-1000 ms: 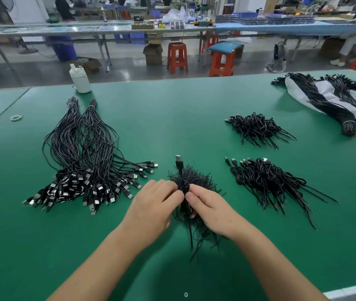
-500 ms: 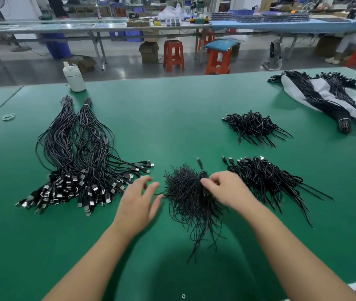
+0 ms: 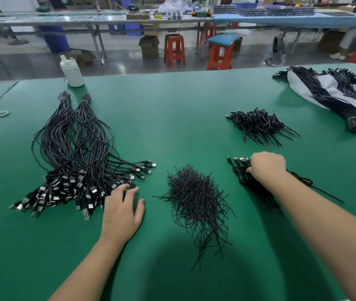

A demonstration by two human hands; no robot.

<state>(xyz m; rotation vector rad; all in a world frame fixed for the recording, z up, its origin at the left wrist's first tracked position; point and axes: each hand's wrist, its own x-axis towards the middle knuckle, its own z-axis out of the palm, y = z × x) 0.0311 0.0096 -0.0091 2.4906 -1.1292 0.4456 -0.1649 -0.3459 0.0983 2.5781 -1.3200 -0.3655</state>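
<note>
Touching USB plugs at the near end of the long cable bundles (image 3: 72, 153), left hand (image 3: 121, 213) fingers (image 3: 119, 195) lie spread and loose, lower left of centre. Right hand (image 3: 267, 166) fingers curl down onto the coiled-cable pile (image 3: 241, 177), centre right; grip hidden, can't tell. Twist-tie heap (image 3: 194, 196) sits btw both hands on the green desk (image 3: 172, 127).

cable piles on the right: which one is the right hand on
The nearer pile, beside the loose ties: the right hand curls over its plug end. The farther pile behind it lies untouched.
</note>
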